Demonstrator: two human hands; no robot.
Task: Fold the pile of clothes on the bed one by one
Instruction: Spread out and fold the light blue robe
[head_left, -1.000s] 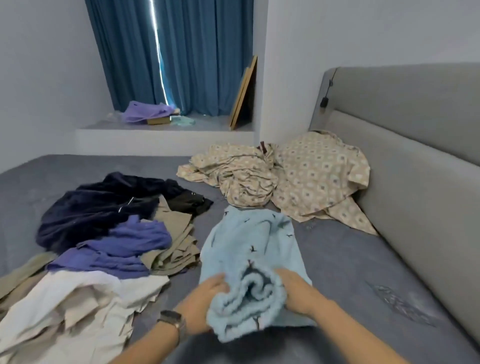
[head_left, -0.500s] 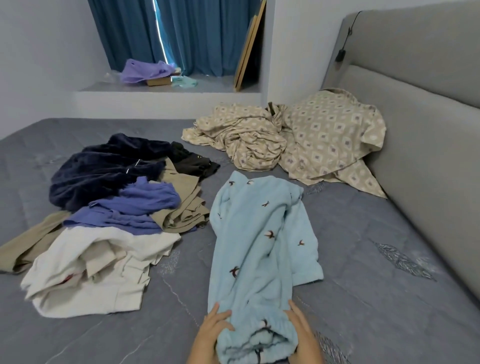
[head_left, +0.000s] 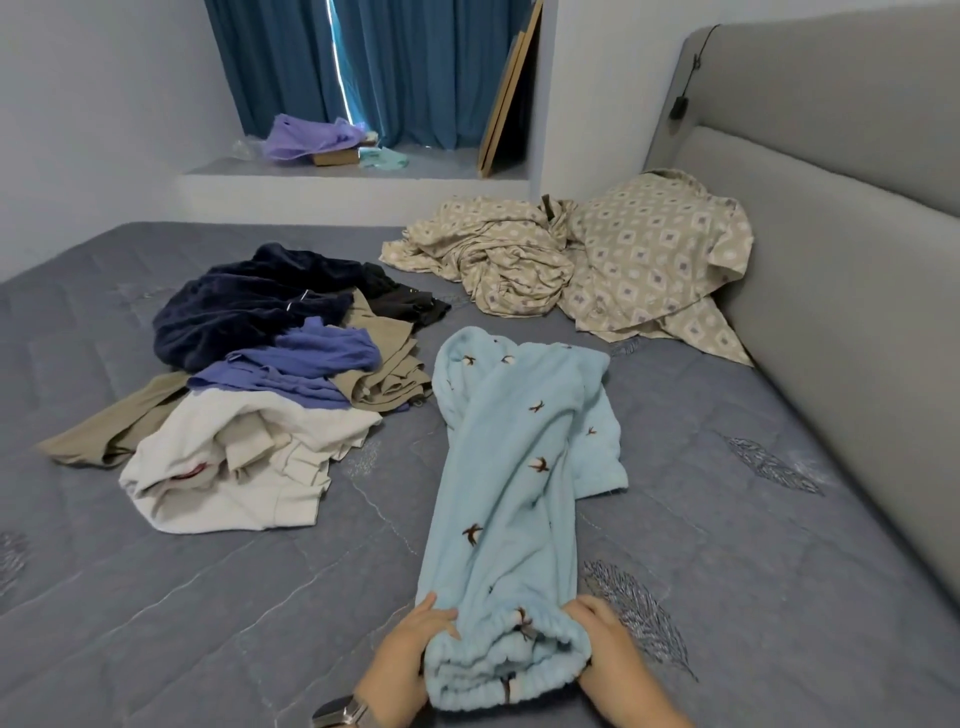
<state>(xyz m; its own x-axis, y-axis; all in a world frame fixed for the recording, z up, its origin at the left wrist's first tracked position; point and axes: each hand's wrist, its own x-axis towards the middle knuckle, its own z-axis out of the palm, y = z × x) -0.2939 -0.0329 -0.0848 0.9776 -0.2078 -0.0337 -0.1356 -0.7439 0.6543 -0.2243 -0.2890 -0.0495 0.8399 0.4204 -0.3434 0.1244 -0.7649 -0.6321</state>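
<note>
Head view: hands (head_left: 511, 657) grip blue trousers' (head_left: 511, 467) waistband.

Fleecy, matt cloth on light blue trousers (head_left: 514, 467); plush dark nap on navy garment (head_left: 244, 306). Quilted, stitched grey bedcover (head_left: 208, 597). Smooth grey upholstery on headboard (head_left: 857, 234). Wooden boards (head_left: 511, 98), matt.

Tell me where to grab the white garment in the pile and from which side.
Take the white garment by its near straight edge, coming from the open bed in front of it. That edge lies flat and uncovered, while its far side runs under the purple clothes.
</note>
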